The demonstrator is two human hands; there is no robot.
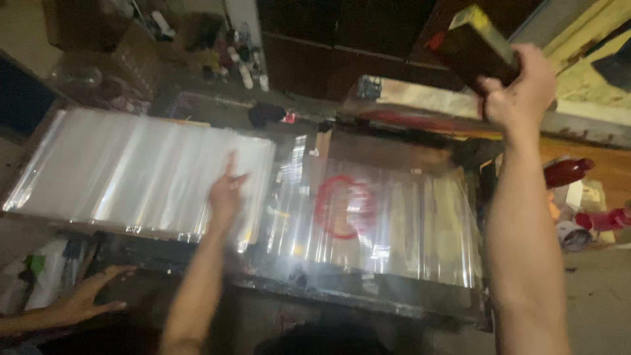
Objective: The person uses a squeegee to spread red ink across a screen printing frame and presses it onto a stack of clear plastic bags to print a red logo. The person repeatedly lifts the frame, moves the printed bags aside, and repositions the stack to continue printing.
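Right hand (522,92) is gripping a dark wooden block (474,46), raised above the printing bed; left hand (227,190) is lying open, fingers flat on the stack of clear plastic bags (131,171). A red round print (343,207) is already showing on the sheet under the frame, so this piece looks printed, stack remaining. Another person's hand (92,296) is resting lower left

Bottles (244,69) behind the plastic sheets (141,172); open sheet centre.

Two stacks of clear plastic sheets (138,171) (388,223), one dark block (474,47), three hands (227,190) (522,89) (92,296).
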